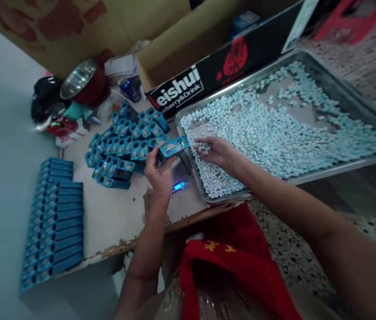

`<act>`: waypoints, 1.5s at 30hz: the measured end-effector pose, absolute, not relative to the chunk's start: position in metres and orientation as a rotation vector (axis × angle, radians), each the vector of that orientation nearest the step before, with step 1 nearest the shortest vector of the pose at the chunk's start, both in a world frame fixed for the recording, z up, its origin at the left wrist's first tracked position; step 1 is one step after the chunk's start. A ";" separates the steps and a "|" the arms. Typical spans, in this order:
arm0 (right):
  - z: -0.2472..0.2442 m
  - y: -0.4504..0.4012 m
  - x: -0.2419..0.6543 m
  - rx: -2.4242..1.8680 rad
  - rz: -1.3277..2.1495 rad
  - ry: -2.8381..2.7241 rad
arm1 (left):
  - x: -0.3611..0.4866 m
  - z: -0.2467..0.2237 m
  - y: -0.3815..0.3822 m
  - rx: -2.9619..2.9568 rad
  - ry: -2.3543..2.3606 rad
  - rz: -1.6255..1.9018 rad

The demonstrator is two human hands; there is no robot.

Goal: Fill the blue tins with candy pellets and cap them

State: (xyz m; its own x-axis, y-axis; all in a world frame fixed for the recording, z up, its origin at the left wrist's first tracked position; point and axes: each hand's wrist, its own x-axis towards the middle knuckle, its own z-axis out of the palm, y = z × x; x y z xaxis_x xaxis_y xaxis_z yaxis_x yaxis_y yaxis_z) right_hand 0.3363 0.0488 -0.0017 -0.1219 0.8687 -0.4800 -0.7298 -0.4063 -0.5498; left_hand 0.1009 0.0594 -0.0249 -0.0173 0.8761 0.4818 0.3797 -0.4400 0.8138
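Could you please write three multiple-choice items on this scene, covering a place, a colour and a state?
1. Where is the right hand?
A. over the tray of tablets
B. on the stacked boxes
C. in the carton

2. What colour are the tablets?
A. red
B. pale blue
C. black

3. What is the left hand doing?
A. lying flat on the table
B. holding a small blue box
C. gripping the bowl

Answers: 1 A, its fingers reach into the tray; 2 B, they show pale blue on grey metal; 3 B, its fingers are closed round the box.

The tray (pixel 357 95) is cut off at the right picture edge; the print on the small blue box (pixel 173 146) is too small to read; the lit display (pixel 181 186) near the worktop's front edge is blurred.
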 end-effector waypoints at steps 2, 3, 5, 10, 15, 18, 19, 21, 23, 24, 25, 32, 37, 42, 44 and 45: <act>0.001 0.047 0.338 -0.948 1.781 -0.194 | 0.089 -0.035 0.051 1.646 1.309 1.476; 0.004 0.047 0.338 -0.963 1.782 -0.177 | 0.083 -0.040 0.046 1.583 1.299 1.484; 0.008 0.046 0.338 -0.994 1.761 -0.162 | 0.072 -0.049 0.035 1.501 1.289 1.478; 0.011 0.047 0.343 -1.113 1.741 -0.302 | 0.060 -0.063 0.018 1.350 1.264 1.365; 0.018 0.044 0.355 -1.202 1.736 -0.408 | 0.049 -0.052 0.008 1.410 1.196 1.336; 0.028 0.036 0.362 -1.227 1.694 -0.421 | 0.023 -0.039 -0.004 1.509 1.290 1.353; 0.032 0.032 0.364 -1.231 1.673 -0.425 | 0.011 -0.035 -0.009 1.532 1.332 1.358; 0.041 0.025 0.366 -1.243 1.636 -0.462 | -0.011 -0.030 -0.019 1.560 1.432 1.410; 0.050 0.016 0.366 -1.281 1.596 -0.545 | -0.029 -0.026 -0.027 1.577 1.528 1.499; 0.055 0.012 0.364 -1.308 1.576 -0.582 | -0.035 -0.025 -0.030 1.589 1.558 1.538; 0.059 0.007 0.361 -1.334 1.555 -0.597 | -0.039 -0.025 -0.032 1.604 1.569 1.569; 0.084 -0.008 0.329 -1.433 1.600 -0.594 | -0.034 -0.021 -0.034 1.792 1.576 1.632; 0.087 0.011 0.317 -1.418 1.665 -0.736 | -0.032 -0.022 -0.032 1.852 1.564 1.646; 0.075 0.030 0.322 -1.430 1.588 -0.907 | -0.035 -0.027 -0.033 1.813 1.645 1.564; 0.068 0.032 0.324 -1.436 1.597 -0.931 | -0.033 -0.029 -0.033 1.814 1.632 1.553; 0.066 0.032 0.323 -1.424 1.607 -0.934 | -0.032 -0.029 -0.032 1.817 1.614 1.550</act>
State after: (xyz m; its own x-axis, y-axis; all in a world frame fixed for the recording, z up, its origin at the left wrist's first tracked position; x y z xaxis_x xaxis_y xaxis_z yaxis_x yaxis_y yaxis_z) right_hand 0.3233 0.0319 0.0660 -0.0695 0.9040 -0.4219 -0.0809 -0.4266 -0.9008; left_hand -0.0318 -0.0321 -0.0292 -0.1850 0.8320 0.5230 0.5561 -0.3501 0.7538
